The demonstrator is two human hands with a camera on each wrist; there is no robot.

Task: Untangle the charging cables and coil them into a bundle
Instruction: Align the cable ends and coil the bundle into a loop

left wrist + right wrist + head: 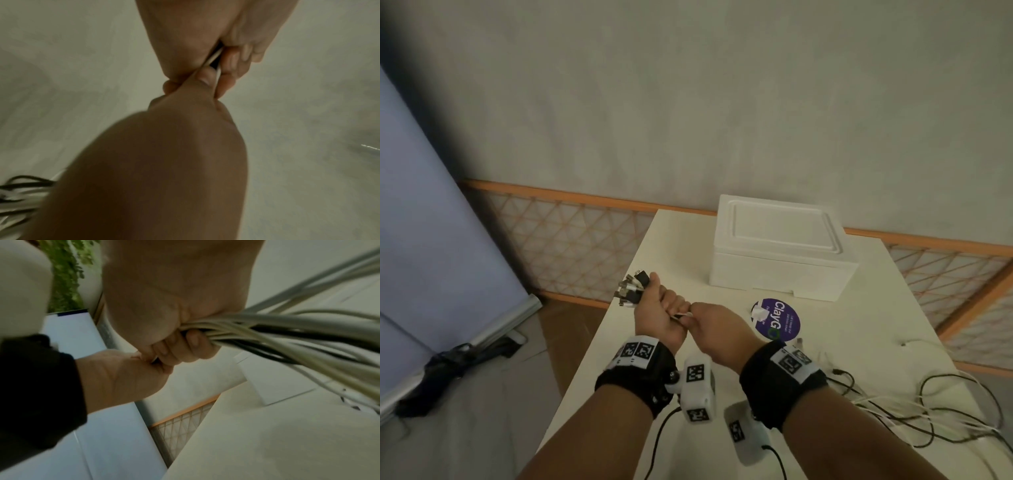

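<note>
My left hand (659, 308) is fisted round a bunch of white and black charging cables, and their metal plug ends (631, 287) stick out past the fist. My right hand (714, 325) grips the same cables directly beside it, knuckles touching. In the right wrist view the cable bunch (287, 331) fans out from my right hand (164, 313) toward the table, with my left hand (123, 373) just below. Up close, my left hand (205, 40) and right hand (185, 129) meet round a white cable (213, 58). The loose cable tails (928, 411) lie tangled on the table at the right.
A white foam box (780, 246) stands at the back of the cream table (671, 246). A round purple lid (779, 320) lies in front of it. Beyond the table's left edge the floor holds a dark bundle (448, 370). A lattice fence (568, 233) runs along the wall.
</note>
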